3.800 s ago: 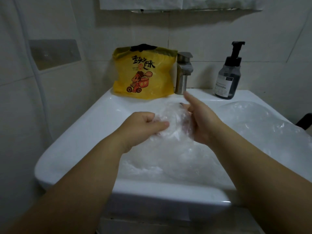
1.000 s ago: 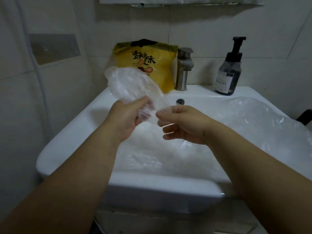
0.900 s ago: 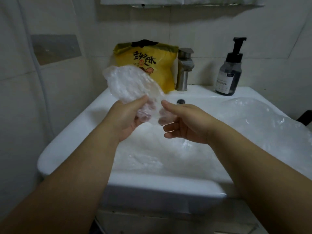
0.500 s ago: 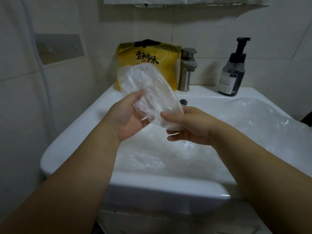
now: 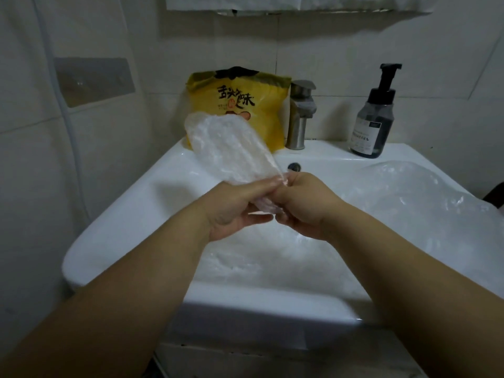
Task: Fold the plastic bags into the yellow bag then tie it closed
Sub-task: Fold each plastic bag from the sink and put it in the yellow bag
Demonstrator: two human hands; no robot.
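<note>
A folded clear plastic bag (image 5: pixel 229 148) slants up to the left above the white sink (image 5: pixel 131 222). My left hand (image 5: pixel 234 211) grips its lower end from below and the left. My right hand (image 5: pixel 302 203) pinches the same end from the right, so both hands meet over the basin. The yellow bag (image 5: pixel 242 105), printed with black characters, stands upright on the back ledge with its mouth open at the top; the clear bag hides part of its lower front. More clear plastic bags (image 5: pixel 409 197) lie heaped in the basin and over its right side.
A steel faucet (image 5: pixel 301 115) stands just right of the yellow bag. A dark pump bottle (image 5: pixel 375 118) sits on the back right ledge. The overflow hole (image 5: pixel 294 167) shows in the basin's back wall. Tiled walls close in behind and to the left.
The clear bag was lifted out of the basin pile and folded into a narrower flat strip. My hands have drawn together at its lower end.
</note>
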